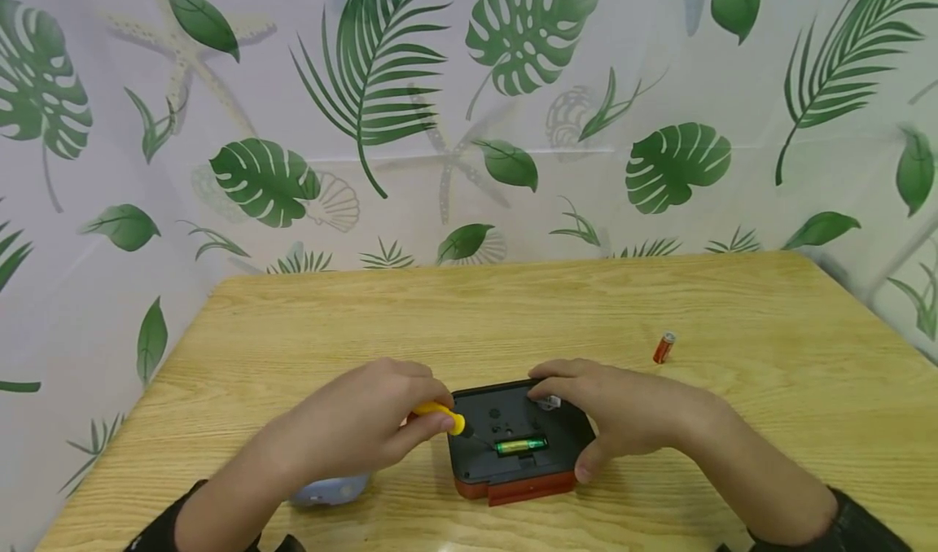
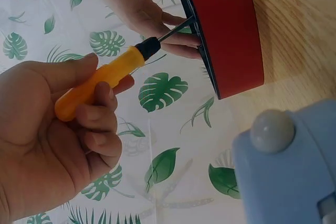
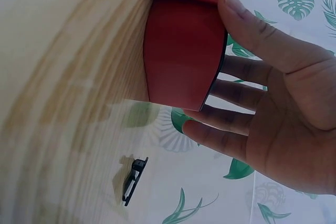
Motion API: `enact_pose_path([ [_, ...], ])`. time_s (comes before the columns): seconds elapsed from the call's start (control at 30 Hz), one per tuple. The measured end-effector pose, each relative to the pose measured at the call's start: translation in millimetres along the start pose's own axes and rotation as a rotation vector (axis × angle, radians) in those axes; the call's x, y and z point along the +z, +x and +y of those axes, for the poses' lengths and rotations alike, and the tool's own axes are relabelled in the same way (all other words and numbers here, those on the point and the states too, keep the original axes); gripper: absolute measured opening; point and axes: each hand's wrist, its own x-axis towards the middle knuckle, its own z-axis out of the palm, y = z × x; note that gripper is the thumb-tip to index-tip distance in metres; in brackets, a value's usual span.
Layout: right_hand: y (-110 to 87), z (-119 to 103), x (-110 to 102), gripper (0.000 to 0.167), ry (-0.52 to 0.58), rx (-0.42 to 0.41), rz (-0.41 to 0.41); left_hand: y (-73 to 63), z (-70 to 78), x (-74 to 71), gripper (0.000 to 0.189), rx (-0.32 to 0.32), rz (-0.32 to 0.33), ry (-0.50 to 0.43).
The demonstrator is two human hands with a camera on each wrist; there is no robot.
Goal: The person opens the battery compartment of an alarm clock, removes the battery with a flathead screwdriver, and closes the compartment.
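Note:
My left hand point(image 1: 377, 414) grips a yellow-handled screwdriver point(image 2: 100, 85), thumb and fingers wrapped about the handle. Its thin metal shaft slants down to the left end of a green battery point(image 1: 522, 446). That battery lies in a slot in the black face of a red box point(image 2: 228, 35), which rests on the table with this face up. Around the box's right side, my right hand point(image 1: 623, 409) holds it, thumb at the near edge and fingers at the far edge. A small clear or silvery part point(image 1: 550, 403) shows by those fingers; its kind is unclear.
On the wooden table point(image 1: 352, 316), an orange-red battery point(image 1: 664, 348) lies beyond my right hand. A pale blue object point(image 2: 289, 166) sits near my left forearm, partly hidden in the head view. The right wrist view shows a small dark piece point(image 3: 135, 181). A leaf-patterned cloth point(image 1: 410, 210) hangs behind.

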Motion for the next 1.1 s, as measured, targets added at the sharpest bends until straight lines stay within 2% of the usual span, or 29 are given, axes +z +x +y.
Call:
enact_pose_path([
  [0.1, 0.2, -0.1, -0.2, 0.088, -0.006, -0.003, 0.002, 0.6, -1.0, 0.2, 0.017, -0.010, -0.027, 0.002],
  [0.33, 0.8, -1.4, 0.8, 0.088, 0.004, 0.009, -0.003, -2.7, -8.7, 4.6, 0.013, -0.119, -0.212, 0.013],
  [0.47, 0.0, -1.0, 0.8, 0.087, 0.005, 0.005, 0.003, -2.4, -8.7, 11.4, 0.011, -0.142, -0.268, 0.038],
  [0.63, -0.7, -0.6, 0.1, 0.088, -0.002, -0.003, 0.012, -0.8, -6.2, 17.7, 0.022, -0.174, -0.336, 0.089],
  [0.87, -0.1, -0.3, 0.0, 0.088, 0.002, -0.001, 0.010, 0.5, -4.6, 22.3, 0.020, -0.158, -0.346, 0.142],
  [1.1, 0.1, 0.3, -0.2, 0.089, 0.006, -0.001, 0.000, 1.0, -4.9, 13.0, 0.019, -0.131, -0.296, 0.030],
])
